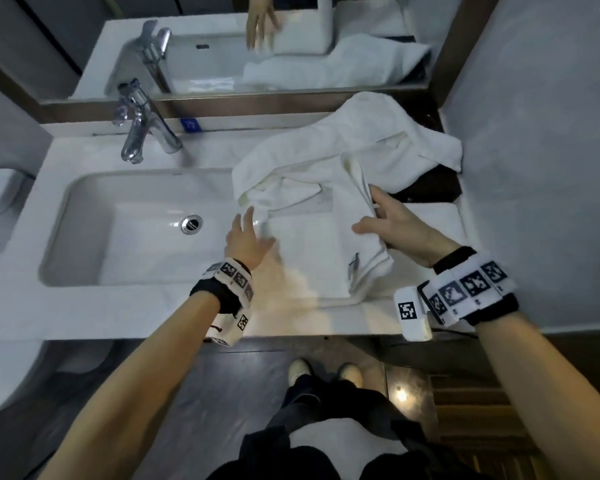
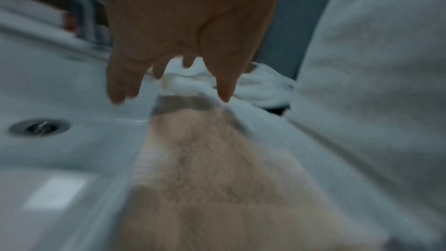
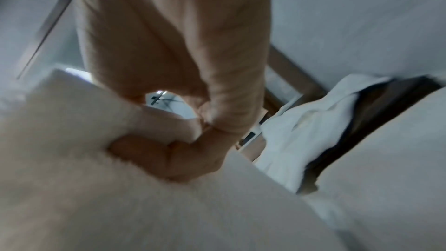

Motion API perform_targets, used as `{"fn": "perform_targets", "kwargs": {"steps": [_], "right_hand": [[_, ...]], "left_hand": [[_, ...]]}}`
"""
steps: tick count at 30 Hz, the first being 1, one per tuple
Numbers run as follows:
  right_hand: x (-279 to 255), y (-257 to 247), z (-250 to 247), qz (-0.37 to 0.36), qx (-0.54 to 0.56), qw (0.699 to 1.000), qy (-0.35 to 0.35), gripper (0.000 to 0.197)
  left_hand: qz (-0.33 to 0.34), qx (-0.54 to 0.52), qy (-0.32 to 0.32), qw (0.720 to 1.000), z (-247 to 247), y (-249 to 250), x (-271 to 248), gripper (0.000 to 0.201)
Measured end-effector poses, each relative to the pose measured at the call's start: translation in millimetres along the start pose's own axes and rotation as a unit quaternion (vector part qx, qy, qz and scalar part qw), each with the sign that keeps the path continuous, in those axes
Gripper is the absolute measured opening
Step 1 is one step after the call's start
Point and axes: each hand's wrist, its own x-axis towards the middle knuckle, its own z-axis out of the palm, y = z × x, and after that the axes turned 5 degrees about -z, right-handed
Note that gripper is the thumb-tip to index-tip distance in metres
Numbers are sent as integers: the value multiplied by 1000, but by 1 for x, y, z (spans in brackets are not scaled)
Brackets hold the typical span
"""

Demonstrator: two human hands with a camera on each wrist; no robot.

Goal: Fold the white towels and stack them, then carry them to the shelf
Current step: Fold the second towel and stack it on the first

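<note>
Nearest the camera, the person's two forearms reached over the front edge of the white counter (image 1: 84, 317), each wrist wrapped in a band of black-and-white markers. The right hand (image 1: 395, 226) was closed on the towel being folded (image 1: 312, 258): in the right wrist view its fingers (image 3: 156, 152) curled under a thick fold of white cloth (image 3: 96, 159) with the thumb pressed down from above. From the head view that hand held the towel's right-hand edge lifted off the counter, the raised flap standing up past the thumb while the rest of the towel lay flat on the counter to the left of the grip.

The left hand (image 1: 248, 239) held nothing. Its fingers were straight and slightly spread, and it lay at the towel's left edge, just right of the basin (image 1: 94, 216); the blur there hid whether it pressed the cloth or hovered above it. The left wrist view showed the same straight fingers (image 2: 120, 83) above the flat towel (image 2: 205, 159), with the drain (image 2: 39, 127) off to the left.

Beyond both hands, a second white towel (image 1: 343, 150) lay crumpled on the counter, its right end draped over something dark. Farther back stood the chrome tap (image 1: 142, 129), and behind it the mirror (image 1: 84, 46) reflected the basin and the towels.
</note>
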Motion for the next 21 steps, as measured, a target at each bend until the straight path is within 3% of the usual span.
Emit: {"fn": "perform_targets", "kwargs": {"steps": [2, 4, 7, 9, 13, 16, 19, 21], "right_hand": [[14, -3, 26, -5, -32, 999, -21, 61], [27, -4, 54, -7, -80, 996, -41, 65], [43, -1, 91, -26, -136, 988, -74, 60], [53, 3, 113, -31, -179, 980, -87, 59], [70, 20, 148, -2, -252, 962, -105, 70], [73, 35, 164, 34, -204, 968, -145, 72], [73, 46, 161, 53, -143, 972, -178, 65], [71, 54, 146, 22, -107, 986, -125, 50]], "left_hand": [[-125, -84, -71, 986, -8, -23, 3, 81], [-190, -127, -143, 963, -11, -39, -1, 70], [-186, -257, -165, 934, -14, -42, -9, 54], [-210, -372, -148, 892, -18, -38, -15, 52], [-226, -464, -154, 842, -25, -35, -19, 68], [-232, -501, -167, 817, -28, -32, -21, 77], [-202, -509, -208, 810, -27, -34, -23, 80], [-169, -462, -222, 842, -24, -34, -24, 73]]}}
